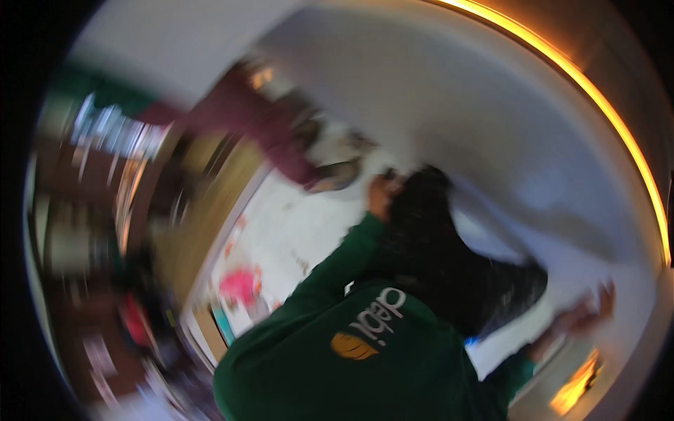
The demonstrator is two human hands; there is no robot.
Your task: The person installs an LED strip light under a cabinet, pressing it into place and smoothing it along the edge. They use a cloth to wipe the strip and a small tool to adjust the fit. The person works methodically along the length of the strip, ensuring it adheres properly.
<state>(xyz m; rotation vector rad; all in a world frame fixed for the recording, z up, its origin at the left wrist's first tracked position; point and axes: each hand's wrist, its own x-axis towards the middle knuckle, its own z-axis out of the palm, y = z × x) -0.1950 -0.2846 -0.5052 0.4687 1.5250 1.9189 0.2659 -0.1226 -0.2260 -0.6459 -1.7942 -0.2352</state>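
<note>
My left hand point(380, 199) is stretched forward beside my dark-trousered leg point(432, 224), its fingers curled. A small dark thing point(390, 172) shows at its fingertips, too blurred to name. Off to the right, my right hand point(586, 316) is raised near the pale wall with its fingers apart and nothing visible in them. Both arms wear green sleeves. A white surface point(281, 224) spreads under and around my legs.
Another person in maroon clothing point(239, 116) is at the far left. A bright pink item point(240, 285) lies on the white surface near a wooden panel point(203, 231). A glowing light strip point(604, 105) curves along the pale wall point(477, 91). Blurred shelves point(91, 175) stand at left.
</note>
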